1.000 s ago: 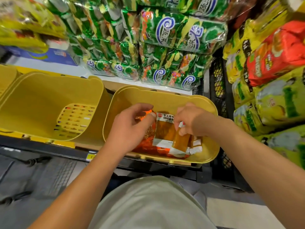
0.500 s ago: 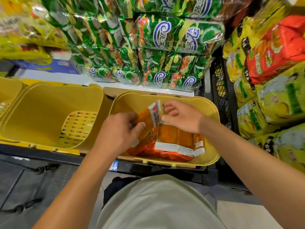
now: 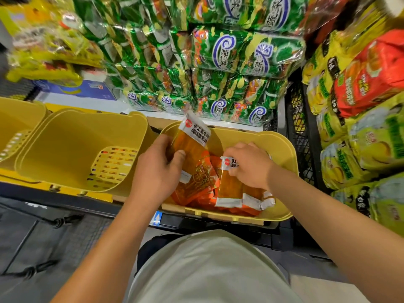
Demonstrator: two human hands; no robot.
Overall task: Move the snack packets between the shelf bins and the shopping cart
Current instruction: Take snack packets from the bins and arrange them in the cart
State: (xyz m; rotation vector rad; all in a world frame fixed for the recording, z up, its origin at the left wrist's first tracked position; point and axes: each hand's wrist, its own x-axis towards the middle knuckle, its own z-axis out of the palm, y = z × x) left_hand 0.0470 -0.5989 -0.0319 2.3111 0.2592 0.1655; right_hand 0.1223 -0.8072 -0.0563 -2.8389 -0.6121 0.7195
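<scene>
A yellow shelf bin point(image 3: 282, 149) at centre right holds several orange snack packets with white ends. My left hand point(image 3: 157, 169) grips one of these, an orange packet point(image 3: 192, 143), tilted upright with its white labelled end above the bin's rim. My right hand point(image 3: 247, 165) pinches the white top of a second orange packet point(image 3: 229, 184), which lies on the pile in the bin. More red-orange packets point(image 3: 196, 193) lie underneath.
Another yellow bin point(image 3: 65, 145) stands to the left with nothing visible inside, and a third bin point(image 3: 15, 119) shows at the far left. Green snack bags point(image 3: 229, 62) are stacked behind. Yellow and red bags point(image 3: 360, 95) fill a black rack on the right. Dark cart mesh point(image 3: 43, 237) lies lower left.
My left hand has lifted its packet up and tilted it upright above the bin's rim. My right hand has moved right and taken hold of another packet's top.
</scene>
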